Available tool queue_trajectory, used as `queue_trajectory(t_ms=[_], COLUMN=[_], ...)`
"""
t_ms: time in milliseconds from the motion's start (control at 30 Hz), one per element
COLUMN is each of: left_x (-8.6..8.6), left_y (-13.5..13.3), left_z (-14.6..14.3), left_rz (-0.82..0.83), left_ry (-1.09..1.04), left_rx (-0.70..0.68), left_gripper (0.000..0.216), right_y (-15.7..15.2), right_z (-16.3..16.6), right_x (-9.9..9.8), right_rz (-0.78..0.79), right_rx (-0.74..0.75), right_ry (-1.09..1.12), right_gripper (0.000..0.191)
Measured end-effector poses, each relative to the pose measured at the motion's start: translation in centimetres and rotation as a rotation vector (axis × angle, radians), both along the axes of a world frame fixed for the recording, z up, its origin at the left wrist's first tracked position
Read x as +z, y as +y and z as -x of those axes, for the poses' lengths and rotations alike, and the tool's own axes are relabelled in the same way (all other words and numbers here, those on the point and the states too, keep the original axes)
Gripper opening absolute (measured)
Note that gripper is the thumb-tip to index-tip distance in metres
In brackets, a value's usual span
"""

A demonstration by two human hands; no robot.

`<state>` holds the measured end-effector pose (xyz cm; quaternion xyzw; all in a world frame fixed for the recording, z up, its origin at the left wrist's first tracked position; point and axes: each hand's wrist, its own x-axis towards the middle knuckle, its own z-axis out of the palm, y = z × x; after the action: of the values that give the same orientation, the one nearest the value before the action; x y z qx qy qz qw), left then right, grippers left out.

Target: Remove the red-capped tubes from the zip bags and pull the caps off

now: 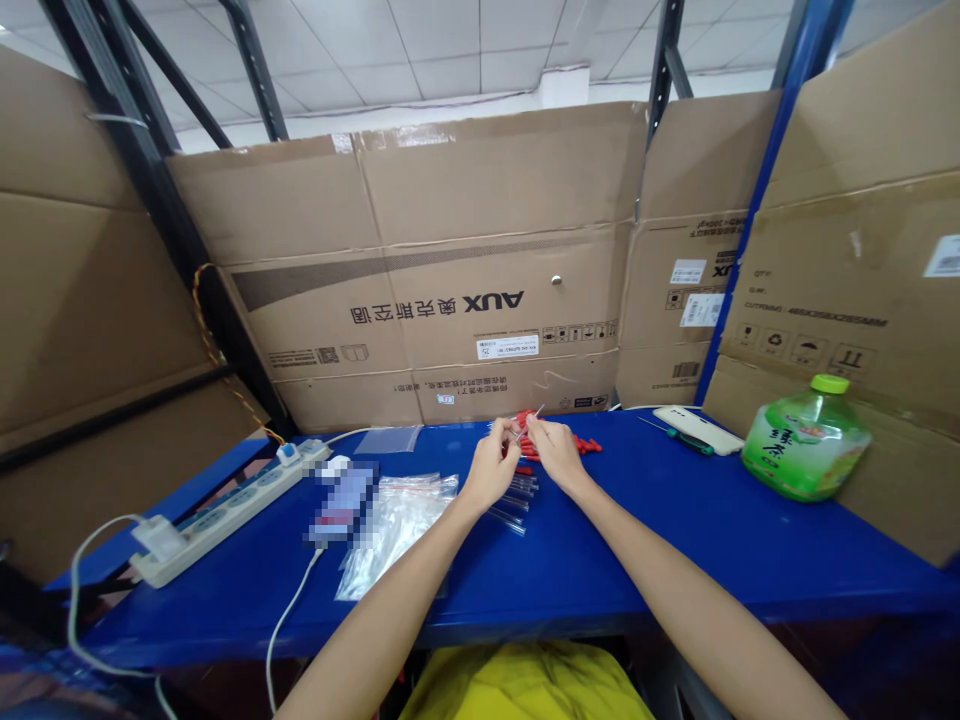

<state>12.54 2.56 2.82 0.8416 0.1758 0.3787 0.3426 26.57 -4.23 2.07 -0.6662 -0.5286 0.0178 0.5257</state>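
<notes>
My left hand and my right hand meet over the far middle of the blue table, their fingers pinched together. Between them is a thin, pale rod, its tip poking up past the right fingers; finer detail is too small to tell. Behind and beside the right hand lies a pile of red-handled pieces, partly covered by the hands. Several clear, slim tubes are spread on the table just below the hands. Left of my left forearm rests a stack of clear plastic bags.
On the left are a power strip with cables and a blurred phone. A green-handled screwdriver, a white flat case and a green bottle stand or lie right. Cardboard walls close off the back and sides.
</notes>
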Motion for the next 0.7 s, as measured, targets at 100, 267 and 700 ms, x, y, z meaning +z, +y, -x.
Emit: queue_trajectory(t_ms=[100,267,700], left_x=[0.3,0.5,-0.5], left_y=[0.0,0.0,1.0], left_z=[0.1,0.2,-0.3], left_rz=[0.022,0.046,0.001], left_ry=[0.049,0.117,0.124], left_rx=[-0.012,-0.134,-0.147], left_gripper=[0.020,0.027,0.014], right_y=[0.0,-0.6,0.5], right_z=[0.0,0.5,0.7], right_x=[-0.1,0.1,-0.3], right_rz=[-0.026,-0.068,0.083], right_rx=[-0.015,-0.124,-0.091], right_ry=[-0.022,-0.113,-0.126], right_gripper=[0.060,0.057,0.060])
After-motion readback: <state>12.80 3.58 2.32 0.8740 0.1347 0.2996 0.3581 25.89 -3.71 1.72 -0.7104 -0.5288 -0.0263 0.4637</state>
